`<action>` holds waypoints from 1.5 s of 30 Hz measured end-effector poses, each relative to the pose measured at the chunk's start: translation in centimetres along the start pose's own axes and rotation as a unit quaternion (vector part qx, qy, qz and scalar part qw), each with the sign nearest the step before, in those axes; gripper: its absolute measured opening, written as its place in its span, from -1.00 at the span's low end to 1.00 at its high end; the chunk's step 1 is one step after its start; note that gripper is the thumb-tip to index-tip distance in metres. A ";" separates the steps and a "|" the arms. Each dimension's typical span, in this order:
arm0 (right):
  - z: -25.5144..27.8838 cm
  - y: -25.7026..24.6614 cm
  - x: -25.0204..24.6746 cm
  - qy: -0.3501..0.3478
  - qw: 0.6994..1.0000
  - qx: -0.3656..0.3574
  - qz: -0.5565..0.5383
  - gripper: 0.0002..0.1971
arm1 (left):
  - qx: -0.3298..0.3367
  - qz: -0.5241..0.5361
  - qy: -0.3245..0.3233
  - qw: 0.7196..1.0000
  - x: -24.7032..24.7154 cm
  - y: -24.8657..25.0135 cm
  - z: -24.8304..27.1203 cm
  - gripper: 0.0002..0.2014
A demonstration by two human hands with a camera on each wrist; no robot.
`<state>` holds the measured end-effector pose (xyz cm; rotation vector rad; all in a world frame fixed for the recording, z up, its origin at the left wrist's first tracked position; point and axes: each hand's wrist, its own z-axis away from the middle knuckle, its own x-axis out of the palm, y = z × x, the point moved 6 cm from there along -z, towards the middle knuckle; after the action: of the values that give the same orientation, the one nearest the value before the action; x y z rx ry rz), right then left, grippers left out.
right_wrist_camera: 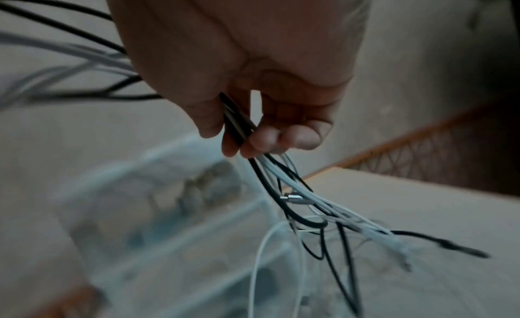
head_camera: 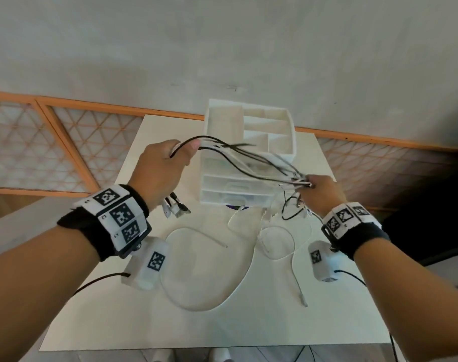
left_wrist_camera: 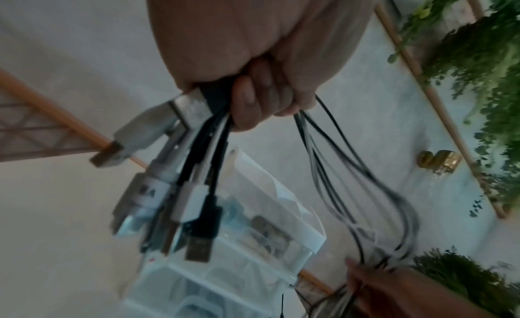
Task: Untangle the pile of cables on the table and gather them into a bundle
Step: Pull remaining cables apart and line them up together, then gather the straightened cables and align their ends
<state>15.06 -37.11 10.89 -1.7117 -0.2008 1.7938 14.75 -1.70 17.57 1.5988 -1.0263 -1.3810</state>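
Several black and white cables (head_camera: 251, 158) stretch in the air between my two hands, above the white table (head_camera: 118, 309). My left hand (head_camera: 165, 165) grips one end of the bunch, and USB plugs (left_wrist_camera: 180, 202) hang below its fist. My right hand (head_camera: 319, 189) grips the same cables (right_wrist_camera: 247, 131) further along, lower and to the right. Their loose ends (right_wrist_camera: 337, 222) trail from the right hand down to the table. Two more white cables (head_camera: 196, 270) lie in loops on the table in front of me.
A white plastic drawer organiser (head_camera: 248, 155) stands at the back middle of the table, right behind the stretched cables. An orange lattice rail (head_camera: 65, 142) runs behind the table. Green plants (left_wrist_camera: 484, 82) show in the left wrist view.
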 end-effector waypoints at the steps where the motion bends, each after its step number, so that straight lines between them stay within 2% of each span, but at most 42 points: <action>1: -0.1 -0.9 -0.4 0.003 0.998 -0.009 -0.067 -0.81 | -0.014 -0.015 -0.010 1.000 0.3 -0.4 -0.1 -0.50; 3: 0.5 -2.9 -1.9 0.032 0.985 -0.028 -0.168 -0.78 | -0.050 -0.036 -0.031 0.998 1.3 -1.2 0.0 -0.54; 6: 1.8 -6.3 -3.8 0.046 0.964 -0.087 -0.248 -0.66 | -0.102 -0.011 -0.057 0.993 3.1 -1.9 0.3 -0.67; 8: 2.8 -8.3 -4.9 0.039 0.942 -0.126 -0.310 -0.79 | -0.117 0.026 -0.094 0.988 5.0 -1.4 0.8 -0.68; 11: 3.9 -10.1 -5.9 -0.002 0.902 -0.164 -0.400 -0.87 | -0.106 0.041 -0.159 0.981 8.1 -0.3 1.5 -0.57; 12: 4.4 -10.6 -6.2 -0.005 0.900 -0.177 -0.399 -0.86 | -0.099 0.030 -0.173 0.979 9.0 -0.2 1.7 -0.55; 14: 4.5 -11.3 -6.4 0.010 0.898 -0.184 -0.401 -0.80 | -0.090 -0.017 -0.195 0.977 10.4 -0.6 1.9 -0.65; 15: 4.2 -11.2 -6.7 0.030 0.894 -0.181 -0.409 -0.75 | -0.091 -0.053 -0.203 0.973 10.7 -1.1 1.9 -0.73; 17: 3.5 -10.4 -8.2 0.115 0.894 -0.174 -0.396 -0.58 | -0.119 -0.126 -0.205 0.963 10.3 -2.8 2.0 -0.74; 19: 3.4 -9.0 -9.7 0.190 0.920 -0.176 -0.295 -0.61 | -0.164 -0.168 -0.189 0.954 8.8 -4.8 1.8 -0.74; 21: 3.7 -7.3 -10.5 0.264 0.928 -0.185 -0.188 -0.63 | -0.178 -0.213 -0.171 0.945 7.1 -6.2 1.1 -0.76; 23: 4.0 -6.3 -10.1 0.275 0.933 -0.184 -0.142 -0.76 | -0.181 -0.252 -0.166 0.936 5.5 -6.6 0.6 -0.77; 25: 3.7 -5.9 -9.0 0.248 0.947 -0.174 -0.106 -0.90 | -0.187 -0.290 -0.172 0.923 4.2 -6.6 0.4 -0.69; 27: 3.1 -5.8 -8.3 0.216 0.957 -0.172 -0.085 -0.86 | -0.186 -0.308 -0.172 0.917 3.2 -6.4 0.2 -0.63; 28: 2.8 -5.9 -8.0 0.195 0.962 -0.173 -0.085 -0.89 | -0.187 -0.289 -0.165 0.924 3.0 -6.3 0.1 -0.66; 30: 2.6 -6.6 -7.5 0.145 0.967 -0.187 -0.094 -0.96 | -0.195 -0.185 -0.126 0.955 2.9 -5.6 -0.2 -0.76; 32: 2.8 -7.9 -7.1 0.121 0.965 -0.205 -0.113 -0.87 | -0.195 -0.059 -0.093 0.975 3.0 -4.0 -0.1 -0.72; 33: 3.2 -8.7 -7.3 0.116 0.960 -0.217 -0.136 -0.82 | -0.191 0.003 -0.101 0.976 3.6 -3.1 0.1 -0.75; 34: 3.2 -9.3 -7.2 0.113 0.954 -0.218 -0.170 -0.79 | -0.186 0.055 -0.129 0.973 4.5 -1.9 0.5 -0.79; 36: 3.3 -10.2 -7.4 0.104 0.931 -0.200 -0.286 -0.76 | -0.169 0.108 -0.210 0.957 6.9 0.1 1.5 -0.66; 38: 3.1 -10.9 -6.9 0.067 0.888 -0.160 -0.426 -0.76 | -0.158 0.110 -0.261 0.946 9.3 0.8 2.4 -0.53; 40: 3.3 -11.8 -6.5 0.039 0.858 -0.140 -0.493 -0.84 | -0.159 0.110 -0.276 0.942 11.4 0.3 3.2 -0.53; 42: 4.1 -12.7 -6.6 0.028 0.855 -0.151 -0.495 -0.91 | -0.160 0.086 -0.287 0.941 12.8 -0.4 3.8 -0.61; 44: 4.9 -13.1 -7.0 -0.021 0.833 -0.159 -0.530 -0.91 | -0.158 0.023 -0.287 0.945 13.1 -1.5 4.1 -0.77; 45: 5.4 -13.1 -7.5 -0.041 0.819 -0.164 -0.548 -0.87 | -0.167 -0.012 -0.274 0.947 12.8 -2.2 4.0 -0.76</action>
<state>14.01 -29.22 24.78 -1.2345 -1.3022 0.9506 12.11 -12.84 10.33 0.9997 -1.0077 -1.9581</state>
